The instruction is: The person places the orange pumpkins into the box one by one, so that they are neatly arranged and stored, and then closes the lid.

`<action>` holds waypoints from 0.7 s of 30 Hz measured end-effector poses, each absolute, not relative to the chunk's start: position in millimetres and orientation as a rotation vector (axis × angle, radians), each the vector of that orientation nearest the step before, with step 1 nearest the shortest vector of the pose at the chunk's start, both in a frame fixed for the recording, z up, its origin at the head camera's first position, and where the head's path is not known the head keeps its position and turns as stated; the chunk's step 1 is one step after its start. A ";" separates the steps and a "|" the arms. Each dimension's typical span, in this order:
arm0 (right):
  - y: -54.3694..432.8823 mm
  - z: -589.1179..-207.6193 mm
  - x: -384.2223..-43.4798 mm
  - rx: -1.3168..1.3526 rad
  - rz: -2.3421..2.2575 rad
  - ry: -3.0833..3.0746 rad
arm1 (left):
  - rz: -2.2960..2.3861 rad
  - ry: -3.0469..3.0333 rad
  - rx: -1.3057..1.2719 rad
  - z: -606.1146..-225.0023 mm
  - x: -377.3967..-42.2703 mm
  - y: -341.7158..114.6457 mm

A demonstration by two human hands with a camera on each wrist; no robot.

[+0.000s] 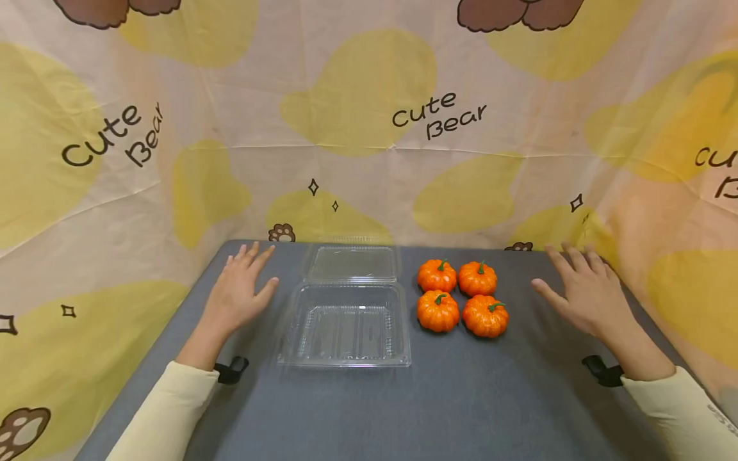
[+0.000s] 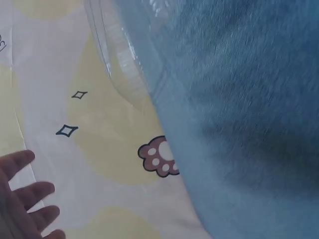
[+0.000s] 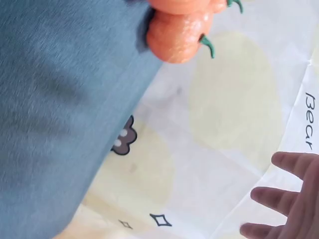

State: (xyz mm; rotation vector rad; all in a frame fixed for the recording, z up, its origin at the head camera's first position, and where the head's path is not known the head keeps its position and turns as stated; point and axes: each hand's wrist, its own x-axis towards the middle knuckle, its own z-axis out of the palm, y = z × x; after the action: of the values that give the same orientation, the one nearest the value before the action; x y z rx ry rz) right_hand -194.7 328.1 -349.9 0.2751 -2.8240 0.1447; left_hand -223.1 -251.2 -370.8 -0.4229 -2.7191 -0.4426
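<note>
A clear plastic clamshell box [image 1: 346, 356] stands near the middle of the table, its lid [image 1: 353, 262] folded back toward the wall. Several small orange pumpkins with green stems sit to its right in two rows, among them a front-left pumpkin [image 1: 438, 312] and a front-right one [image 1: 486, 316]. My left hand [image 1: 236, 291], fingers spread, is held left of the box, apart from it. On the far right, my right hand [image 1: 588, 294] is likewise spread and touches none of the pumpkins. The right wrist view catches a pumpkin [image 3: 174, 37] at its top edge.
The grey table [image 1: 357, 416] ends at the back and sides against a hanging cloth [image 1: 357, 96] printed with yellow patches, paws and lettering. Dark straps, a left one [image 1: 232, 370] and a right one [image 1: 602, 371], sit at my wrists.
</note>
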 end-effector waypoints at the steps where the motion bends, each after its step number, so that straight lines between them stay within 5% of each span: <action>1: 326.7 -349.2 -194.6 0.283 0.175 -2.819 | -0.492 -2.716 -0.431 -372.9 -221.6 -250.9; 21: 311.5 -362.8 -192.4 0.296 1.075 -2.788 | -1.360 -2.723 -0.408 -407.1 -203.0 -243.6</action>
State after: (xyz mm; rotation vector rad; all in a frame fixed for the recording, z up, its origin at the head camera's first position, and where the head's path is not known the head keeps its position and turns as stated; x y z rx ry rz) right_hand -192.4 311.5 -362.8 0.2958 -2.7878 1.0749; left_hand -203.0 -243.6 -407.1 -0.4079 -2.7234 -1.3597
